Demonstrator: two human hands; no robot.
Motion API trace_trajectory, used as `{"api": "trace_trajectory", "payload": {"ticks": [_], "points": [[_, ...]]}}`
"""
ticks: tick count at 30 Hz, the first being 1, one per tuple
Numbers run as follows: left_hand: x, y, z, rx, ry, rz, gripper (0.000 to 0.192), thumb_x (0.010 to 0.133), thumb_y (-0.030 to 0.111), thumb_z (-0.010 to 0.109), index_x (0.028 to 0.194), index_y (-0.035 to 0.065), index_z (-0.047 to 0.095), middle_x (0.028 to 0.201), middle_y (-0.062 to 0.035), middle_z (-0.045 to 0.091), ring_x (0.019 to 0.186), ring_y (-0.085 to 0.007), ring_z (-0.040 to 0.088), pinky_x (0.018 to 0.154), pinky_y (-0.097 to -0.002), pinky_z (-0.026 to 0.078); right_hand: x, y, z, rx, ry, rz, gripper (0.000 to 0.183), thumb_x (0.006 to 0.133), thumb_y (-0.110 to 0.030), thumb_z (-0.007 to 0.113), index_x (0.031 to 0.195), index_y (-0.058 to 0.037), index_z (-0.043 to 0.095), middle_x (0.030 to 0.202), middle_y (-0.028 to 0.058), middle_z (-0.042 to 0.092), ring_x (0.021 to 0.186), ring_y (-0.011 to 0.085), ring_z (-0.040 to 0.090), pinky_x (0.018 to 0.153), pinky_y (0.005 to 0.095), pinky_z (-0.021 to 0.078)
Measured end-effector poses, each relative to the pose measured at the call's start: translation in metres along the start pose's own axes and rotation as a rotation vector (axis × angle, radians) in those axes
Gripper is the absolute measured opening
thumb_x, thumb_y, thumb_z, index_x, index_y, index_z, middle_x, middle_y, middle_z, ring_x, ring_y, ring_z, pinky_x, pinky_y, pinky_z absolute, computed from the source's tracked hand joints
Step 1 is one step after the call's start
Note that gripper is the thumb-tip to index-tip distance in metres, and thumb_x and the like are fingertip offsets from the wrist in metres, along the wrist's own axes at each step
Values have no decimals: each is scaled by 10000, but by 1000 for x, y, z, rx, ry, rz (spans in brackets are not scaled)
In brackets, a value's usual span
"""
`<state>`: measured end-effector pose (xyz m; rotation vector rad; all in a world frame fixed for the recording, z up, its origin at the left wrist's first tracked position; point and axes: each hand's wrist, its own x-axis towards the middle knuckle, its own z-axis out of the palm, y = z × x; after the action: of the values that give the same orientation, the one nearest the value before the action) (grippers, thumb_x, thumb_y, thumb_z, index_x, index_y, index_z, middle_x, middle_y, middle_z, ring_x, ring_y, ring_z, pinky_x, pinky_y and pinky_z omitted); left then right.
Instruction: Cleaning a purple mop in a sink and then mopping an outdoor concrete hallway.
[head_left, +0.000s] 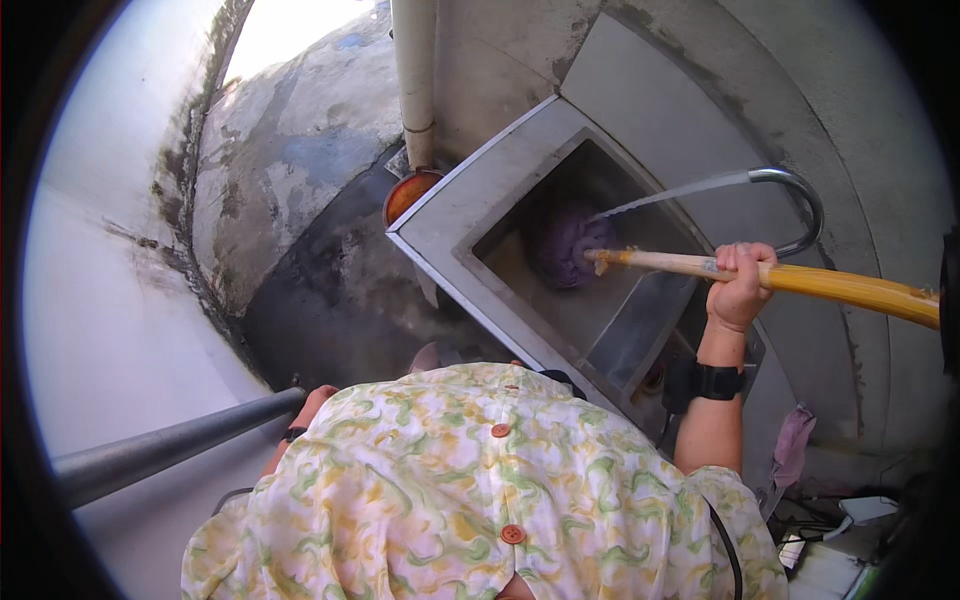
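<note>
My right hand (741, 285) grips the yellow and pale handle of a mop (840, 289) to the right of the sink. The mop's purple head (574, 247) rests in the dark basin of a metal sink (450, 217). Water runs from a curved chrome faucet (814, 206) onto the mop head. At my left side, my left hand (322, 396) shows only in part beside my patterned shirt, near the end of a grey metal pipe (187, 442); its fingers are mostly hidden.
A white vertical pipe (416, 75) comes down behind the sink into an orange-red round container (409, 196). Worn concrete walls surround the sink. A pink cloth (793, 446) hangs at the lower right, above cables and a white box-like device (870, 510).
</note>
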<state>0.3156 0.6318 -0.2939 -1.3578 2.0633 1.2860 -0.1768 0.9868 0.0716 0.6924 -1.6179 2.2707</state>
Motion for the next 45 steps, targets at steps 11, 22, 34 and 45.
{"api": "trace_trajectory", "payload": {"ticks": [11,22,34,45], "points": [[5,2,3,-173,52,5,293,770,181,635,995,-4,605,919,-128,647,857,-196,615,758,-297,478,59,-2,20,15,270,146,186,770,-106,595,655,-91,450,558,6,408,530,119,416,567,265,365],[-2,-30,18,-184,75,-70,304,766,187,641,999,-3,604,919,-128,647,856,-195,615,758,-297,478,52,-6,43,74,-277,1,113,803,-74,490,697,-69,451,568,6,398,525,108,369,546,260,353],[3,-14,8,-124,57,-59,327,749,200,658,1002,-1,605,916,-131,648,861,-200,615,767,-300,476,-22,39,17,-137,-267,206,96,813,-32,481,724,-53,451,627,14,415,619,127,434,656,268,400],[-6,-36,15,-106,97,-41,311,732,197,658,978,11,619,922,-139,644,870,-225,614,776,-310,473,20,-27,26,10,-319,221,90,819,-51,493,733,-50,468,601,14,417,568,109,418,580,254,388]]}}
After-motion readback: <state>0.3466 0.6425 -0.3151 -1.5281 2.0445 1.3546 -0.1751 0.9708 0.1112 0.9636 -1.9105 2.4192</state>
